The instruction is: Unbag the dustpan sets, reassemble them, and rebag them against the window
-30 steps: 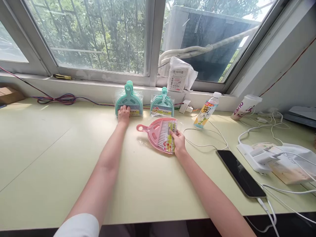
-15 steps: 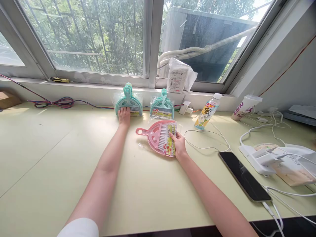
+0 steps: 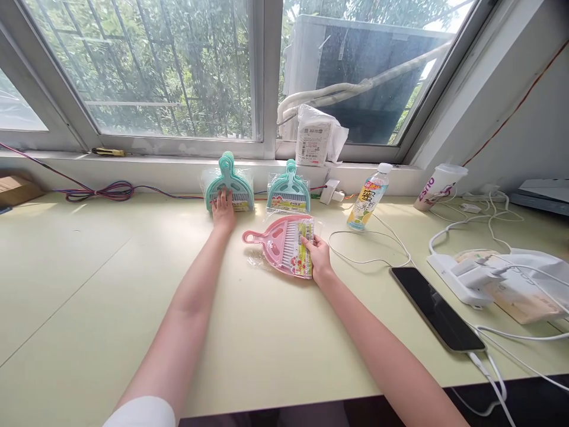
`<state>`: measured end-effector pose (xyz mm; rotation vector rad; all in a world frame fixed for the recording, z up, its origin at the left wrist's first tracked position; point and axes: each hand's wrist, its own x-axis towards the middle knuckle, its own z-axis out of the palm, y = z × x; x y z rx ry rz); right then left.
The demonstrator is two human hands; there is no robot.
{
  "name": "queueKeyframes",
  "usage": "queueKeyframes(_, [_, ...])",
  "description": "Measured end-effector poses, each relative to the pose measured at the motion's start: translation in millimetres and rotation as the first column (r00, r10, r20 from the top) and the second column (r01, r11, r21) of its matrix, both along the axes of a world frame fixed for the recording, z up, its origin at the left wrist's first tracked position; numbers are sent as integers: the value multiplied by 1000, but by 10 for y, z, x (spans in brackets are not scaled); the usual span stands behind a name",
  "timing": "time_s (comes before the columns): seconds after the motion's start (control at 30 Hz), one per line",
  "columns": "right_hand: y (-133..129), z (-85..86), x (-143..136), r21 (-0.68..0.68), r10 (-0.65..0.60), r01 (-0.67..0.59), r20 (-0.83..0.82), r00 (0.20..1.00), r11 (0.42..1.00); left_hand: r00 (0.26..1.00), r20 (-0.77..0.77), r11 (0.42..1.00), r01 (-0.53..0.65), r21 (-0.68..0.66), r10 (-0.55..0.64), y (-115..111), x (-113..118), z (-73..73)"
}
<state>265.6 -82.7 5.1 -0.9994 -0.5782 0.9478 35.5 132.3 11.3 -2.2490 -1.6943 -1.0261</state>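
Note:
A pink dustpan and brush set (image 3: 278,244) in clear wrapping lies on the table, its handle pointing left. My right hand (image 3: 320,255) grips its wide edge, thumb on the printed label and fingers underneath. My left hand (image 3: 223,212) rests with fingers apart against the front of a teal dustpan and brush set (image 3: 226,175), which leans upright against the wall below the window. Just right of it, a second teal dustpan and brush set (image 3: 290,187) also leans upright, touched by neither hand. Both teal ones look wrapped, with more handles partly showing behind.
A drink bottle (image 3: 368,198) and a paper cup (image 3: 440,187) stand at the back right. A phone (image 3: 438,308) with a charging cable lies nearer, beside a white power strip (image 3: 462,279). Bundled wires (image 3: 100,191) run along the wall; a utility knife (image 3: 108,152) sits on the sill.
My left hand's fingers have spread and reach higher on the teal dustpan set. My right hand keeps hold of the pink set. The view has shifted slightly.

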Motion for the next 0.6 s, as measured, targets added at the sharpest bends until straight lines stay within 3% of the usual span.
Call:
queueKeyframes(0.37, [-1,17,-5,1,-4,4,-7,1000,1000,999,-41,1000,2,-23,-3,-125,-23,33])
queueKeyframes(0.6, [-16,26,-2,-10,24,-24,-22,999,1000,998,42,999,35,32,-36,-89,-30,-29])
